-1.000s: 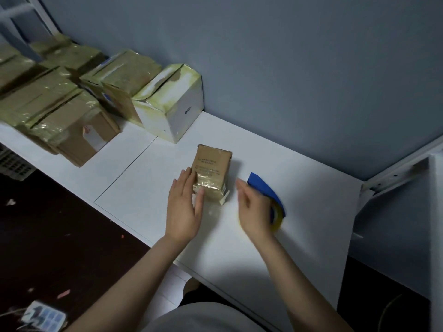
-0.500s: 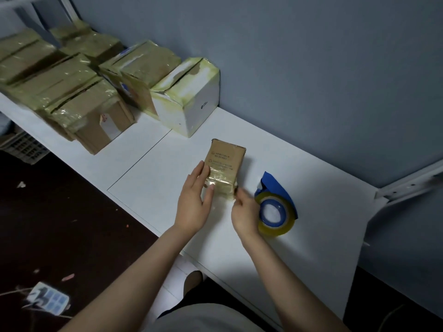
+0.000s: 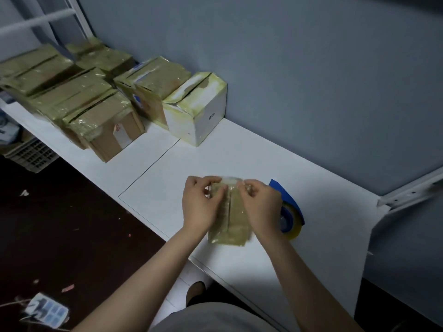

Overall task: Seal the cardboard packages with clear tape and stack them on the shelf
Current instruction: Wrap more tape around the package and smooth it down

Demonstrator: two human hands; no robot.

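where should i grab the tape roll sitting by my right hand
Probably by the blue guard arching over the tape roll. Come from above and from the right, since the right hand covers the roll's left side and the guard is exposed.

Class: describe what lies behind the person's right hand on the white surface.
A roll of clear tape in a blue holder lies there. The right hand, gripping the package, covers its left part, so the whole roll cannot be seen.

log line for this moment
phase: taping | left hand: grips small package | right hand: pinches its top | tape roll: on shelf
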